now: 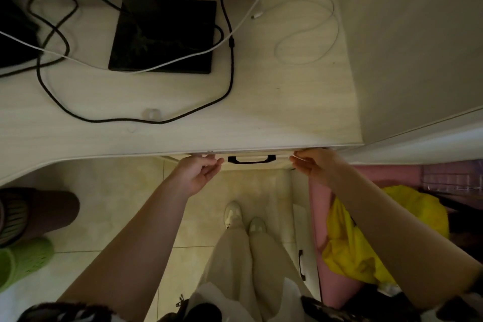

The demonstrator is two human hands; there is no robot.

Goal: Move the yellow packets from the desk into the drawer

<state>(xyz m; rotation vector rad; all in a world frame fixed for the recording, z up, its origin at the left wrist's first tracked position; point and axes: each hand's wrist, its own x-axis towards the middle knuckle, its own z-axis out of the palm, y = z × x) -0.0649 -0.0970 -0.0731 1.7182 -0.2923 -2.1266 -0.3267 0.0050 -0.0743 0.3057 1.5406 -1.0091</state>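
The drawer sits under the desk's front edge, its pale front nearly flush with the desk, with a black handle in the middle. My left hand is at the drawer front's left end, fingers loosely bent and touching it. My right hand is at the right end, fingers extended against the front. Neither hand holds anything. No yellow packets show on the desk; the drawer's inside is hidden.
A black monitor base, black and white cables and a small clear ring lie on the desk. A wall stands at right. A yellow bag on a pink surface is lower right; another person's legs and green slipper are lower left.
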